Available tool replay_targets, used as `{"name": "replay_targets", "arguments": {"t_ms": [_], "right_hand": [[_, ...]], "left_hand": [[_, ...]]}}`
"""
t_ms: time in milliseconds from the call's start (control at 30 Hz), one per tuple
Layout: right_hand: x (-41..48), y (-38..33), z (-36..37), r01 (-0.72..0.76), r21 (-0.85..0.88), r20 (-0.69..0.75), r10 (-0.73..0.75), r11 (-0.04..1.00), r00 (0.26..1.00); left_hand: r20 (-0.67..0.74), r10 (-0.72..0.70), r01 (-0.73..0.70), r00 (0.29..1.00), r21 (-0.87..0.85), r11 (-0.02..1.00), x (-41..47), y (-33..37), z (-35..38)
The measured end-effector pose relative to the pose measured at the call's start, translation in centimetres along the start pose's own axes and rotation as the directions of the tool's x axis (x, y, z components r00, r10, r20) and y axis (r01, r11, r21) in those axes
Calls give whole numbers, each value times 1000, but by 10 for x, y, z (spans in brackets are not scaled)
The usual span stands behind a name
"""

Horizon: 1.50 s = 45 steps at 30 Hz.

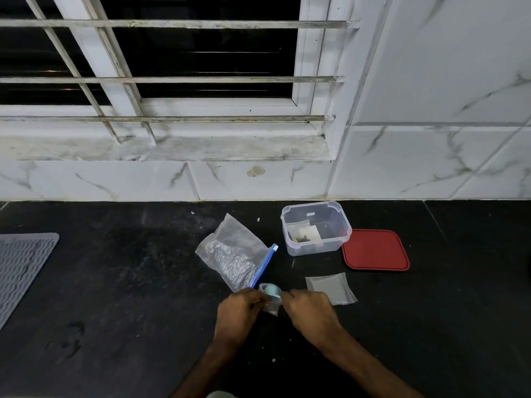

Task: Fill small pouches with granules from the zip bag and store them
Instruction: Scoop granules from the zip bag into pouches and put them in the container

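Clear, creased plastic is what I have between my hands: a small pouch [271, 307], see-through, held low over the black counter [129, 311] at the near middle. A pale blue rounded thing [273, 291] sits at its far end, and I cannot make it out well enough to name. My left hand [240, 313] pinches the pouch's left edge, its fingers [255, 300] curled together on the plastic. My right hand [311, 311] does the same on the right edge, fingers [289, 296] closed on it, knuckles up. Just beyond my left hand lies the zip bag [234, 251], flat and at an angle. It is frosted clear, with a blue zip strip [265, 265] along its right edge and a pale, glinting, crinkly mass inside. Just to the right of my right hand one flat empty pouch [330, 288] lies on the counter. Farther off to the right stands one clear tub [316, 248], open, with a filled pouch [304, 234] in it holding dark and tan bits; whether more lie under it I cannot tell. One red lid [375, 249] lies flat just right of the tub. I count three pouches, one zip bag, one tub and one lid. A grey ribbed mat [20, 271] lies at the left edge.
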State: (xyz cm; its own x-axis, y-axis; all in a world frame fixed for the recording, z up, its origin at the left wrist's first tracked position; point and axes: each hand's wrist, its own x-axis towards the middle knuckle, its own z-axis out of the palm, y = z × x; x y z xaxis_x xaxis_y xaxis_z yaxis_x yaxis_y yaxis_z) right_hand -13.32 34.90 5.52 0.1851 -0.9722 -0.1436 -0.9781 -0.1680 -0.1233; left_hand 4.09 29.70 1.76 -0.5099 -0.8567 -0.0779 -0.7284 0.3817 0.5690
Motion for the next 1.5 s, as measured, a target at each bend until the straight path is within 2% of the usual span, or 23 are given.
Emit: {"name": "replay_targets", "arguments": {"t_ms": [67, 133, 200, 267, 333, 533, 700, 833, 933, 1000, 1100, 1200, 1267, 1300, 1333, 1367, 1400, 1433, 1467, 1500], "right_hand": [[-2, 2, -1, -100, 164, -52, 110, 981, 993], [-6, 6, -2, -216, 420, -54, 261, 882, 964], [-6, 10, -6, -320, 668, 93, 351, 672, 932], [-8, 14, -8, -392, 815, 250, 351, 427, 902], [-10, 14, -10, -434, 850, 329, 340, 300, 881], [-9, 16, -16, -439, 895, 390, 343, 75, 854], [-6, 23, -20, -406, 913, 365, 375, 33, 852], [-7, 24, -20, -395, 919, 364, 361, 14, 859], [-9, 25, -18, -376, 926, 345, 351, 24, 871], [-11, 25, -16, -351, 933, 300, 364, 80, 882], [-5, 24, -16, -287, 914, 166, 381, 287, 910], [6, 16, -14, -228, 843, 49, 354, 487, 934], [21, 6, -18, -204, 725, -34, 331, 657, 943], [35, 1, -22, -211, 628, -31, 295, 749, 955], [49, -7, -29, -250, 509, 69, 251, 824, 965], [65, -16, -40, -338, 362, 280, 245, 869, 928], [75, -24, -48, -393, 220, 490, 247, 893, 836], [83, -31, -57, -410, 137, 614, 248, 902, 750], [90, -38, -62, -404, 114, 626, 250, 908, 739], [95, -44, -64, -372, 134, 570, 236, 918, 787]], "left_hand": [[-8, 11, -11, 1000, -14, 1000, -1, -2, -2], [-3, 3, -3, 1000, -19, 1000, -2, -3, -2], [-5, 6, -6, 1000, -8, 1000, -2, -5, -3], [-21, 25, -24, 999, 18, 1000, -2, -4, -3], [-26, 32, -31, 999, 26, 999, -2, -4, -2], [-51, 1, 0, 999, 20, 1000, -1, 2, -5], [-184, -126, 149, 975, 114, 982, 22, 7, -5], [-133, -196, 230, 972, 329, 916, 52, 1, 6], [-81, -217, 231, 973, 413, 881, 61, -6, 6], [-67, -223, 232, 972, 358, 904, 61, -7, -3], [-158, -190, 222, 969, 224, 949, 57, 0, -25], [-295, -91, 145, 951, 167, 975, 46, 8, -45], [-332, -35, 96, 943, 169, 981, 40, 11, -54], [-347, -12, 76, 938, 170, 983, 37, 10, -56], [-360, 3, 63, 933, 171, 983, 34, 10, -58], [-367, 9, 56, 930, 167, 984, 31, 9, -60], [-368, 15, 46, 930, 156, 987, 29, 8, -60], [-370, 29, 26, 929, 144, 989, 27, 6, -61], [-364, 52, -2, 930, 135, 991, 25, 5, -63], [-356, 82, -35, 931, 135, 990, 23, 5, -64]]}}
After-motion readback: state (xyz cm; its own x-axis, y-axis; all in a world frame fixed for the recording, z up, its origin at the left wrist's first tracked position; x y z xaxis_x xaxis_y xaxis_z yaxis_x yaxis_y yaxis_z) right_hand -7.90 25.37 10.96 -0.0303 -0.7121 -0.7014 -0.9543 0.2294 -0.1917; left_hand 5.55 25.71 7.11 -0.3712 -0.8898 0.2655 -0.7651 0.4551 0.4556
